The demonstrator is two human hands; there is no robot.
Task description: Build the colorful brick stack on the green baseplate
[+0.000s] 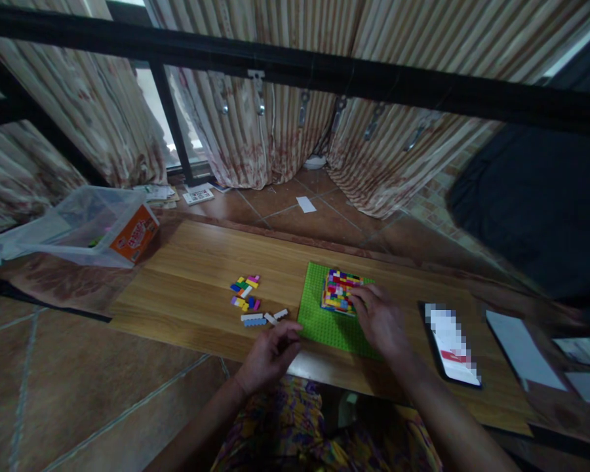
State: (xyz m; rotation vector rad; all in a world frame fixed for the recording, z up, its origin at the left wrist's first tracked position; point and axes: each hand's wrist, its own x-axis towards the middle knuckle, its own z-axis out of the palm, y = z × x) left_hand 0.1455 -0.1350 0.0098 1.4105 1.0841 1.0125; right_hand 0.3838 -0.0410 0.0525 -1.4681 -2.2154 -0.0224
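A block of stacked toy building bricks [338, 288], in many colours, stands on a green studded baseplate [319, 328]. My right hand [381, 321] reaches over its right side, thumb and fingers closed together at the top bricks; whatever they pinch is hidden. Left of the baseplate's front corner, my left hand [270, 354] hovers with its fingers bent and the thumb apart from the index finger. I see nothing between them. Just beyond it lie several long bricks, among them a white brick [252, 317] and a light blue brick [254, 322]. Loose small coloured bricks [246, 288] lie farther back.
All this rests on a low wooden table [187, 288]. A phone [452, 344] lies right of the baseplate, with a white sheet [524, 351] beyond it. At the left stands a clear plastic box [88, 223] with an orange label. A dark metal bar [295, 59] crosses above.
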